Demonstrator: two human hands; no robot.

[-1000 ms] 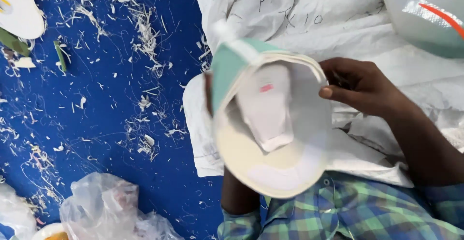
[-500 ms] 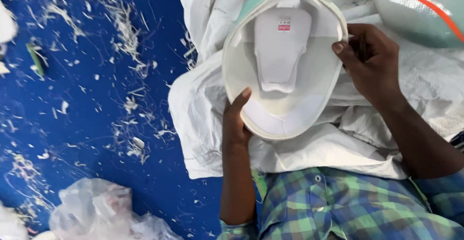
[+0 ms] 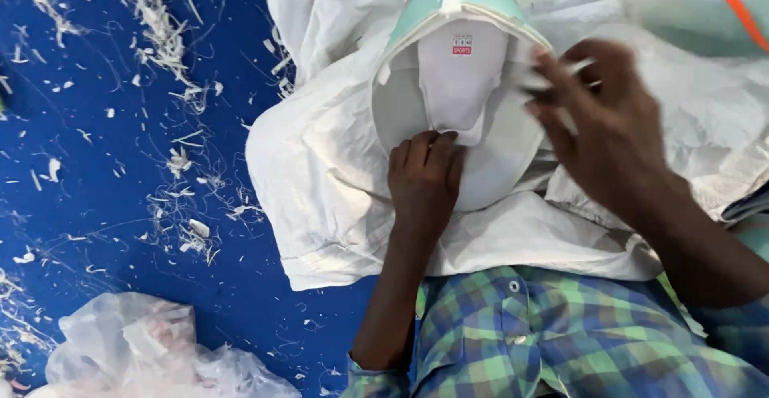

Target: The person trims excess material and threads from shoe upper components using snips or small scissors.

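Note:
A rounded shoe upper [image 3: 489, 158], white inside with a mint-green outer edge and a white tongue bearing a small tag, lies on a white sack over my lap. My left hand [image 3: 423, 178] rests on its lower middle, fingers curled over the tongue's end. My right hand [image 3: 605, 130] is blurred with motion at the upper's right rim. A thin pale sliver shows by its fingertips. I cannot tell whether it grips anything.
The white woven sack [image 3: 336, 190] spreads across my lap. A blue floor sheet [image 3: 120, 166] to the left is littered with white shavings. A crumpled clear plastic bag [image 3: 144, 350] lies bottom left. A pale sack with an orange stripe [image 3: 689, 6] sits top right.
The shoe upper has been turned and moved up onto the sack. My left hand shifted from beneath it onto its lower middle. My right hand came off the right rim and is moving.

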